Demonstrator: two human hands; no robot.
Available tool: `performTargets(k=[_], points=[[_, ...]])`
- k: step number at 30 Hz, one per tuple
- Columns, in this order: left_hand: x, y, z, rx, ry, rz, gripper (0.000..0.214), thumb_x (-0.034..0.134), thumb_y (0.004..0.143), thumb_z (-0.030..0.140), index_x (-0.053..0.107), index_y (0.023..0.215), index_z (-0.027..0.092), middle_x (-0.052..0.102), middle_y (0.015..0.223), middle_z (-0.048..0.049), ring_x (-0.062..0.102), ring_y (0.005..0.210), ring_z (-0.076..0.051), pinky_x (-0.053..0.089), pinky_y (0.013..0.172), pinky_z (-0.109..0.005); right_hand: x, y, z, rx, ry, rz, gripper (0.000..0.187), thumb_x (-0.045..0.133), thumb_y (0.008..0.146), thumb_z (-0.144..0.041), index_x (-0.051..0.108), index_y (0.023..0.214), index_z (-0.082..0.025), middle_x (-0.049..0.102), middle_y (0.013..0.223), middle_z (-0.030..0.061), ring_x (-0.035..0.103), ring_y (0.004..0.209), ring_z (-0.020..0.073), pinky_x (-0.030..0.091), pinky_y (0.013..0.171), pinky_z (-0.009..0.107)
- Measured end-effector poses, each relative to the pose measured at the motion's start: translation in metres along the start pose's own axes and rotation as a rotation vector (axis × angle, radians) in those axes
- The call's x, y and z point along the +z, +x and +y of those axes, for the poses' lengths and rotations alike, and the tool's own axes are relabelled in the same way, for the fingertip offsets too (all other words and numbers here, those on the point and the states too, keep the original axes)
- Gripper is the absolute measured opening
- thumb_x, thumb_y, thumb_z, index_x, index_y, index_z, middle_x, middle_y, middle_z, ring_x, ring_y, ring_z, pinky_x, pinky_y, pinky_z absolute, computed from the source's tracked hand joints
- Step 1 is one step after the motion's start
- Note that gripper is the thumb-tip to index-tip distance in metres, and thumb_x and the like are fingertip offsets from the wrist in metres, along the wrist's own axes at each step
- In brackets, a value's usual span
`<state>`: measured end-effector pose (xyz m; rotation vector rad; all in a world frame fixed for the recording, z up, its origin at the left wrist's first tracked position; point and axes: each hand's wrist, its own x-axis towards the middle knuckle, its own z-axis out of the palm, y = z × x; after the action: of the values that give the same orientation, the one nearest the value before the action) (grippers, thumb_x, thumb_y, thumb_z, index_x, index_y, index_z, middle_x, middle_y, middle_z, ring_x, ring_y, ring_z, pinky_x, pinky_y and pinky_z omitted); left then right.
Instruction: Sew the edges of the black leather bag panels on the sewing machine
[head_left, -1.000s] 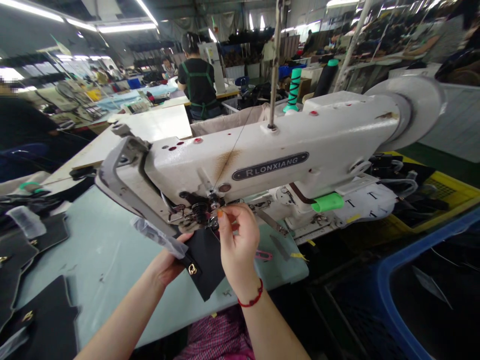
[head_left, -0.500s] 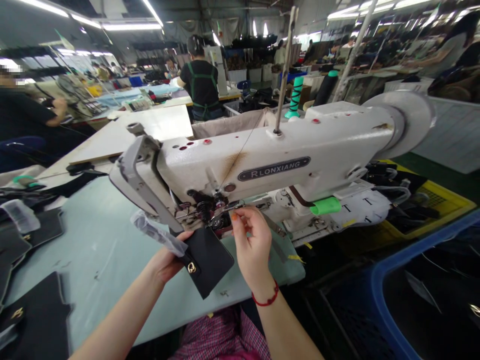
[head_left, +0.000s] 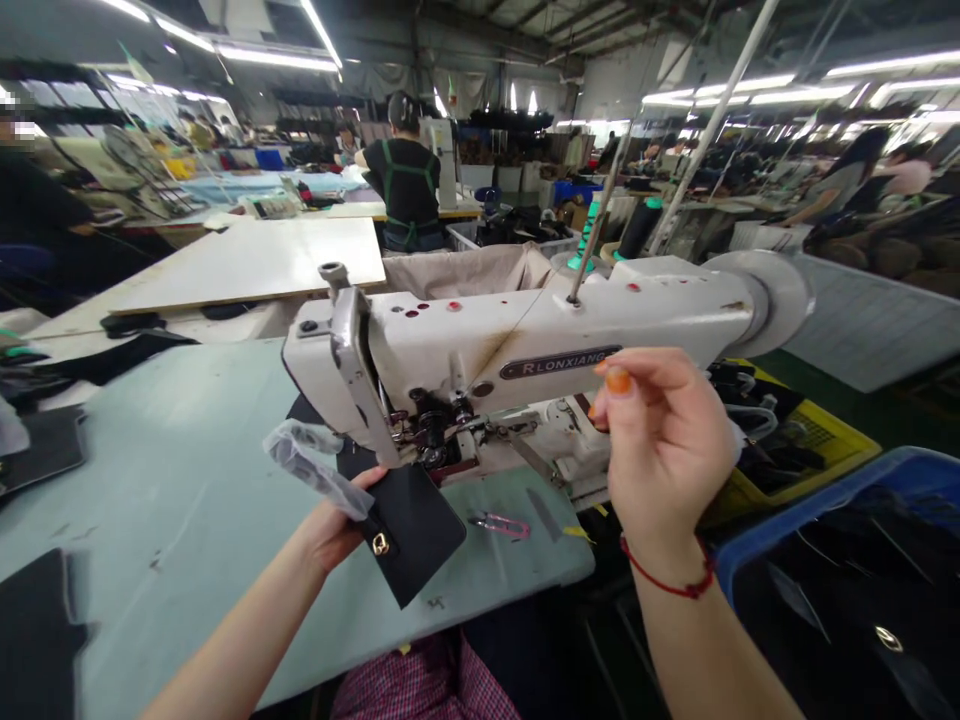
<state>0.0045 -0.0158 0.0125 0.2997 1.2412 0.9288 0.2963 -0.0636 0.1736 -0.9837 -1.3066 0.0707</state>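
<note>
In the head view, my left hand (head_left: 335,538) grips a black leather piece (head_left: 426,535) by its left edge. This piece has a small gold clasp (head_left: 381,543) and a strap wrapped in clear plastic (head_left: 319,472). Its far end lies under the head of the white sewing machine (head_left: 420,345). My right hand (head_left: 667,450) is raised in front of the machine arm, thumb and fingers pinched together. Whatever they pinch, if anything, is too small to make out. Pink-handled thread snips (head_left: 504,524) rest on the table right of the leather.
More black leather pieces (head_left: 37,630) lie on the left of the pale green table (head_left: 202,490). To the right stand a blue bin (head_left: 817,480) with dark pieces inside and a yellow crate (head_left: 832,455). Thread cones (head_left: 641,225) stand behind the machine. Co-workers sit farther back.
My right hand has moved up and to the right, away from the needle area, exposing the thread snips on the table. The left hand still holds the leather piece. My view has shifted slightly.
</note>
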Motion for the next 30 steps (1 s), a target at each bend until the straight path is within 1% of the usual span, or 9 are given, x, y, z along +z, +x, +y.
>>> performTargets(k=[1, 3, 6, 8, 12, 16, 19, 25, 30], points=[[0.001, 0.000, 0.000, 0.004, -0.012, -0.010, 0.018, 0.057, 0.088, 0.013, 0.069, 0.099, 0.005, 0.077, 0.081, -0.0146, 0.074, 0.068, -0.024, 0.063, 0.070, -0.038, -0.002, 0.004, 0.000, 0.025, -0.015, -0.055, 0.011, 0.057, 0.094, -0.027, 0.065, 0.094, -0.020, 0.063, 0.086, 0.0022, 0.058, 0.066, 0.0117, 0.046, 0.060, 0.024], [0.002, -0.001, 0.000, 0.006, -0.028, -0.024, 0.017, 0.058, 0.088, 0.012, 0.070, 0.097, 0.005, 0.077, 0.079, -0.0137, 0.074, 0.066, -0.024, 0.063, 0.069, -0.037, 0.000, -0.004, 0.008, 0.150, -0.049, -0.317, 0.019, 0.054, 0.096, -0.032, 0.065, 0.089, -0.019, 0.063, 0.075, 0.0007, 0.058, 0.061, 0.0113, 0.043, 0.057, 0.023], [0.003, -0.002, 0.001, 0.016, -0.026, -0.043, 0.017, 0.059, 0.085, 0.011, 0.070, 0.098, 0.006, 0.077, 0.078, -0.0130, 0.074, 0.064, -0.023, 0.063, 0.068, -0.034, 0.017, -0.048, 0.033, 0.432, -0.088, -0.864, 0.033, 0.048, 0.098, -0.037, 0.065, 0.078, -0.017, 0.063, 0.065, 0.0002, 0.058, 0.055, 0.0111, 0.039, 0.053, 0.022], [0.004, -0.003, 0.003, 0.021, -0.028, -0.051, 0.018, 0.062, 0.083, 0.011, 0.071, 0.098, 0.006, 0.077, 0.077, -0.0134, 0.074, 0.062, -0.023, 0.063, 0.066, -0.033, 0.035, -0.084, 0.052, 0.530, -0.102, -1.035, 0.038, 0.047, 0.098, -0.042, 0.064, 0.075, -0.017, 0.062, 0.064, 0.0008, 0.057, 0.055, 0.0117, 0.034, 0.052, 0.022], [0.004, -0.002, 0.004, 0.031, -0.048, -0.072, 0.017, 0.065, 0.081, 0.012, 0.072, 0.094, 0.004, 0.077, 0.080, -0.0149, 0.073, 0.062, -0.023, 0.063, 0.065, -0.033, 0.072, -0.130, 0.074, 0.603, 0.025, -0.998, 0.050, 0.041, 0.097, -0.052, 0.049, 0.062, -0.017, 0.048, 0.058, -0.0006, 0.045, 0.057, 0.0122, 0.028, 0.052, 0.024], [0.004, -0.002, 0.003, 0.059, -0.055, -0.092, 0.019, 0.066, 0.080, 0.011, 0.072, 0.096, 0.005, 0.078, 0.086, -0.0147, 0.073, 0.063, -0.022, 0.063, 0.064, -0.033, 0.094, -0.131, 0.079, 0.777, 0.195, -0.973, 0.053, 0.043, 0.092, -0.060, 0.043, 0.059, -0.018, 0.039, 0.058, -0.0022, 0.036, 0.056, 0.0111, 0.024, 0.051, 0.024], [0.004, -0.001, 0.002, 0.080, -0.058, -0.103, 0.019, 0.066, 0.080, 0.011, 0.072, 0.097, 0.006, 0.078, 0.091, -0.0151, 0.073, 0.064, -0.022, 0.063, 0.064, -0.032, 0.099, -0.127, 0.079, 0.786, 0.221, -1.011, 0.049, 0.052, 0.089, -0.056, 0.047, 0.060, -0.017, 0.039, 0.060, -0.0020, 0.035, 0.058, 0.0108, 0.023, 0.052, 0.024], [0.005, 0.000, 0.002, 0.082, -0.057, -0.123, 0.016, 0.065, 0.080, 0.010, 0.072, 0.094, 0.006, 0.077, 0.094, -0.0148, 0.073, 0.064, -0.021, 0.063, 0.063, -0.031, 0.098, -0.127, 0.076, 0.804, 0.215, -1.005, 0.045, 0.052, 0.088, -0.049, 0.046, 0.059, -0.017, 0.036, 0.060, -0.0023, 0.032, 0.058, 0.0101, 0.022, 0.052, 0.024], [0.006, -0.003, 0.003, 0.089, -0.043, -0.100, 0.020, 0.064, 0.081, 0.010, 0.071, 0.100, 0.007, 0.078, 0.081, -0.0118, 0.071, 0.056, -0.019, 0.062, 0.064, -0.031, 0.102, -0.125, 0.075, 0.771, 0.188, -1.002, 0.044, 0.051, 0.090, -0.046, 0.045, 0.058, -0.016, 0.036, 0.059, -0.0027, 0.032, 0.056, 0.0094, 0.022, 0.051, 0.023]])
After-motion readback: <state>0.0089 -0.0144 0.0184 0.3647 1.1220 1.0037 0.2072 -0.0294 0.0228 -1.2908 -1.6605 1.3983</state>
